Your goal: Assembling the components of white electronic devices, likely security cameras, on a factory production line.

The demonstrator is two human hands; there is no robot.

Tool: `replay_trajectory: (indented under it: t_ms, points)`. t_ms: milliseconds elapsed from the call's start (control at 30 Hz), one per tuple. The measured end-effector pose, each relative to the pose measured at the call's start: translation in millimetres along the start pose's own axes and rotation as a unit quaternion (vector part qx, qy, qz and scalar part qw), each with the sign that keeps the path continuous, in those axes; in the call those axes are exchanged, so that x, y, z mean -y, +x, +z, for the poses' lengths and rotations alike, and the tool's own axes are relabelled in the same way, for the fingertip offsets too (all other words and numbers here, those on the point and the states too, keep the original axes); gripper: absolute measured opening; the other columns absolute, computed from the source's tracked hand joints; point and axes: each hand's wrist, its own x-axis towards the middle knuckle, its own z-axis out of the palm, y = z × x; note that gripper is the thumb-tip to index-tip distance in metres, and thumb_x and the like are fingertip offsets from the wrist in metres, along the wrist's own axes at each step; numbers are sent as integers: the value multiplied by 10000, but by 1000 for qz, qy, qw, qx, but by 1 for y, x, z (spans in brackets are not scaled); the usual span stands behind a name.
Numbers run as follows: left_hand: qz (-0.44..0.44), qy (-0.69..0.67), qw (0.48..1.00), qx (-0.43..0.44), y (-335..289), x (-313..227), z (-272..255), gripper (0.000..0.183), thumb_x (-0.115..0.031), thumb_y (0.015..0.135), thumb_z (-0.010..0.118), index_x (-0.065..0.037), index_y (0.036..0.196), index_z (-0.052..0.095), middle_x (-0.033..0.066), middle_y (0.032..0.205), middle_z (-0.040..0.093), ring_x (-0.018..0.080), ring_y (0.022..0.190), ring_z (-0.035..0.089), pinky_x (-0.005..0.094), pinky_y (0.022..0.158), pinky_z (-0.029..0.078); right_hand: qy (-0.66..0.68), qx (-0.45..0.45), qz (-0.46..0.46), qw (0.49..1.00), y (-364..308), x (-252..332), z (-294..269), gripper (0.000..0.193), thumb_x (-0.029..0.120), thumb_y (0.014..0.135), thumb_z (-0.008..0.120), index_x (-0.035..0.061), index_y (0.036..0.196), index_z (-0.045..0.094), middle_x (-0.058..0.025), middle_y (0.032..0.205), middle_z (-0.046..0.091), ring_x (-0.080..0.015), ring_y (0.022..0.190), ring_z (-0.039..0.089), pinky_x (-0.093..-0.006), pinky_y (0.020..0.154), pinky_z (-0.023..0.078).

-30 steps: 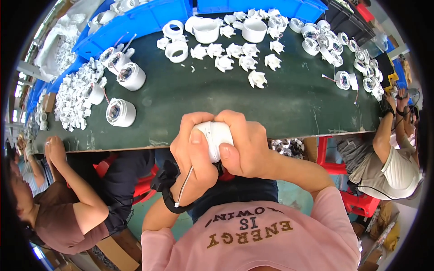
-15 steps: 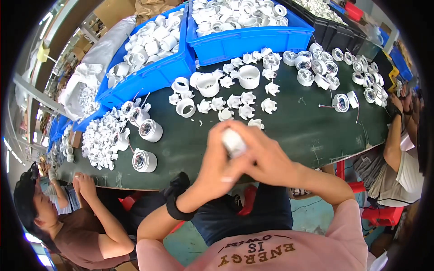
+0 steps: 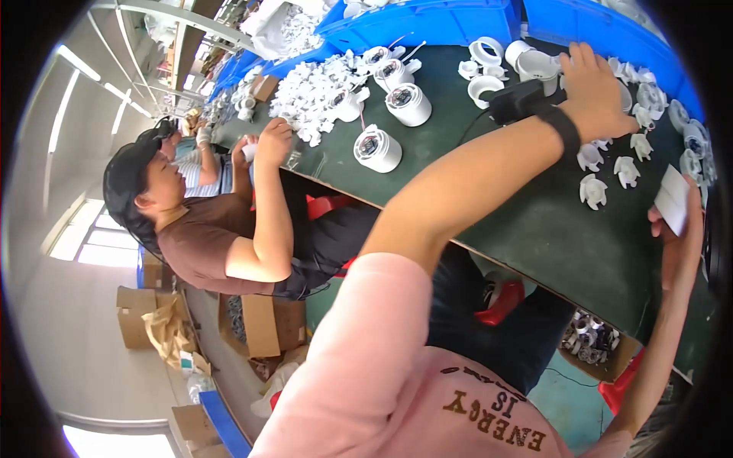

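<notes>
My left hand (image 3: 597, 95) stretches far across the table, fingers apart, over a cluster of white plastic cups and small claw-shaped parts. A wide white cup (image 3: 537, 67) is just left of it; whether the fingertips touch anything is hidden. Several white claw-shaped pieces (image 3: 592, 191) lie below the hand. A black strap (image 3: 561, 130) circles my left wrist, with a dark boxy device (image 3: 523, 101) beside it. At the right, my right hand (image 3: 682, 243) grips a white plastic cylinder (image 3: 672, 200), tilted above the table.
Blue bins (image 3: 427, 27) of white parts line the far edge. Assembled round white units (image 3: 378, 149) stand left of centre, beside a heap of small white pieces (image 3: 309, 95). A co-worker (image 3: 221, 221) sits at the left. An open carton (image 3: 599, 340) of parts is below the table.
My hands were together around the white part; now they are apart. The left has reached forward to the loose parts, and the right has moved right with the cylinder. The view has swung left.
</notes>
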Motion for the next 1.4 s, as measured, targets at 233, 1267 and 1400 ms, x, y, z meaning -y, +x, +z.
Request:
replay_trajectory:
  t_ms: [233, 1267, 1400]
  points:
    - [84, -76, 972, -205, 19, -14, 33, 694, -377, 457, 837, 95, 901, 588, 337, 1104, 369, 470, 1162, 261, 560, 1007, 217, -20, 96, -110, 989, 7, 3, -10, 547, 332, 958, 482, 4, 1386, 391, -62, 1243, 521, -127, 983, 529, -246, 820, 420]
    - [-147, -546, 811, -149, -261, 7, -139, 534, -404, 929, 496, 29, 1230, 410, 161, 1146, 529, 196, 1025, 547, 320, 905, 434, -361, 161, -167, 903, -109, 5, 117, 453, -39, 859, 536, 46, 1300, 478, -123, 1113, 551, -127, 778, 588, -246, 646, 487]
    - [6, -452, 876, -166, -274, 23, -134, 620, -347, 815, 716, -7, 1202, 372, 203, 1135, 516, 237, 990, 542, 337, 841, 455, -179, 293, 74, 936, -128, 18, 154, 402, 318, 999, 423, 1, 1238, 484, -28, 766, 605, -81, 589, 556, -205, 505, 432]
